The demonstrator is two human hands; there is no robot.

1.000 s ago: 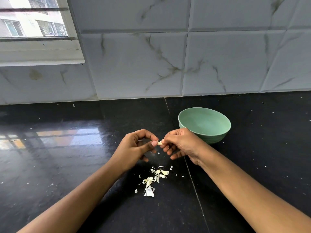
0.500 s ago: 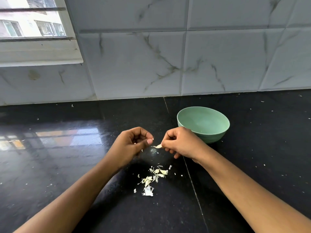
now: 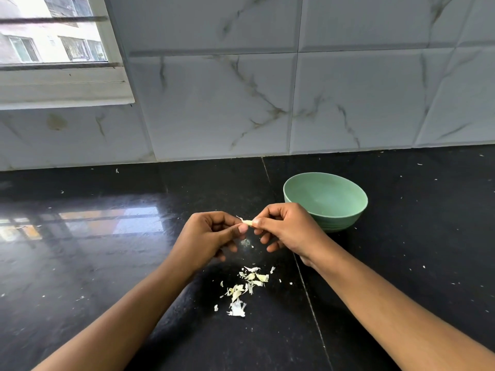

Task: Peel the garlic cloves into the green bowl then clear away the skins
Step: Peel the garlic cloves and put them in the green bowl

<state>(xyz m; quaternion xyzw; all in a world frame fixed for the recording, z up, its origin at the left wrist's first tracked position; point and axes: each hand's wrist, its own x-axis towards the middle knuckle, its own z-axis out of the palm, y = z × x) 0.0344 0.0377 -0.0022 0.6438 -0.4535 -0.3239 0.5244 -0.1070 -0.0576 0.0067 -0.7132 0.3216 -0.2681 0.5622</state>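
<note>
Since half a second ago our two hands have drawn back together, closing the small gap between them. Our right hand [image 3: 289, 231] pinches the garlic clove [image 3: 247, 222] between thumb and forefinger, and our left hand [image 3: 209, 236] nips its other end, thumb against curled forefinger, a wisp of skin sticking up there. We hold the clove above the black counter [image 3: 107, 263], just left of the green bowl [image 3: 337, 223], which stands behind our right hand. Below our hands a loose scatter of skins [image 3: 245, 287] lies on the counter. Beyond are the marbled wall tiles [image 3: 214, 103] and a window [image 3: 53, 36] at the upper left
</note>
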